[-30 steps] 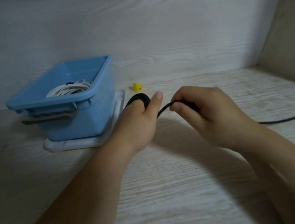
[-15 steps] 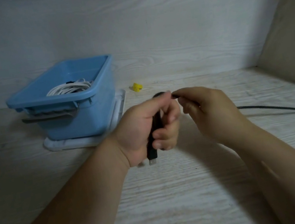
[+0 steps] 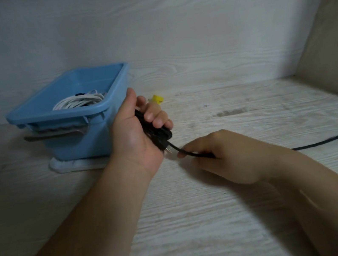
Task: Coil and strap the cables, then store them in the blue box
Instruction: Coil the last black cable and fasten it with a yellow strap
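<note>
Coiling the thin black rubber cable (image 3: pixel 159 136), mid-wrap.
Left hand (image 3: pixel 135 131) curls round the loops, at 3 o'clock of the blue plastic box (image 3: pixel 66 110). Right hand (image 3: pixel 219 155) pinches the run at 5 o'clock; the tail trails to 3. Advice: keep light tension, match loop size, avoid twist.

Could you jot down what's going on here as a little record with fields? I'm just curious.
Left hand: grips a partly coiled black power cable, plug prongs pointing down
Right hand: pinches the same cable's loose run, which trails right across the pale wooden table
Blue plastic box: holds a coiled white cable
Behind left hand: small yellow object, unclear
</note>
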